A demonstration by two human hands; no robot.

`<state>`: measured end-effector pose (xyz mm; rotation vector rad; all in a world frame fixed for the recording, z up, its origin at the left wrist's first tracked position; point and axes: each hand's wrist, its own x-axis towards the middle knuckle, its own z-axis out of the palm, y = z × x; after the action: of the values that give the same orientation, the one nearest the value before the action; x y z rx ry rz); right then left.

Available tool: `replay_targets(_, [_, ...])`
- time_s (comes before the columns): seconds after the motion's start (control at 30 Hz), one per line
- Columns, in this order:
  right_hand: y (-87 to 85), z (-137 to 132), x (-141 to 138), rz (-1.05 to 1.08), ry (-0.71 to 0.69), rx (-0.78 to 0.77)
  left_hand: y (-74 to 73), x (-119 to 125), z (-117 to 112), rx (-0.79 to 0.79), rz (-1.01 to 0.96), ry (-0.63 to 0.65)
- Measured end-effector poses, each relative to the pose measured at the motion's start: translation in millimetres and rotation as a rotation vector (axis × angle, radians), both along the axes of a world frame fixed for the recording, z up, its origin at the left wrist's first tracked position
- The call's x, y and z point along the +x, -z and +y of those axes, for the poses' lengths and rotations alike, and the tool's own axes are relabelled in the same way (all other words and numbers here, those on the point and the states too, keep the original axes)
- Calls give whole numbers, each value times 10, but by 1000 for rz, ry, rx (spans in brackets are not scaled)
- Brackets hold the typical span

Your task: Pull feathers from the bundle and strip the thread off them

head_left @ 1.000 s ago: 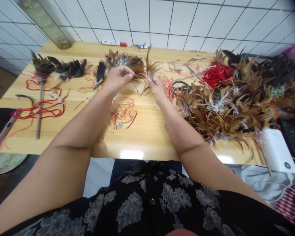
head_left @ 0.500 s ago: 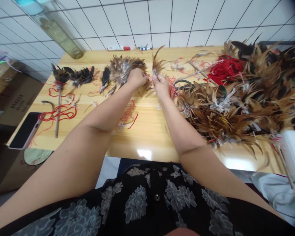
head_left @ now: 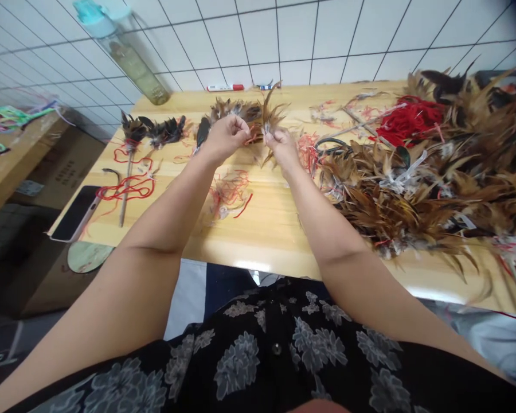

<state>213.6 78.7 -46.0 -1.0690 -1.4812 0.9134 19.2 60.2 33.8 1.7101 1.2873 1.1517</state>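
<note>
My right hand pinches a small bunch of brown feathers by its pale base, tips pointing up. Just left of it, my left hand is closed with thumb and fingers together; whatever lies between them is too small to make out. Behind that hand lies a pile of brown and grey feathers, partly covered by it. Below, tangled red threads are scattered on the wooden table. A large heap of brown feather bunches fills the right side.
Red yarn and dark-handled scissors lie at the right. On the left are a feather-topped stick, dark feathers, red cord and a phone. A water bottle and red marker stand near the tiled wall.
The view has swung left, so things appear farther right. My left hand has drawn back from the feather pile, leftward from the bunch. My right hand still holds the feathers.
</note>
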Motion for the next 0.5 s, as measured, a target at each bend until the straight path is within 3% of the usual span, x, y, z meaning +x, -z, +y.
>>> replay_targets(0.13, [-97, -182, -21, 65, -112, 30, 88, -10, -46, -3, -84, -82])
replay_targets(0.33, [-269, -462, 8, 40, -160, 11, 106, 25, -186, -12, -174, -45])
replay_targets(0.5, [-277, -549, 10, -87, -178, 26, 281, 52, -216, 18, -197, -67])
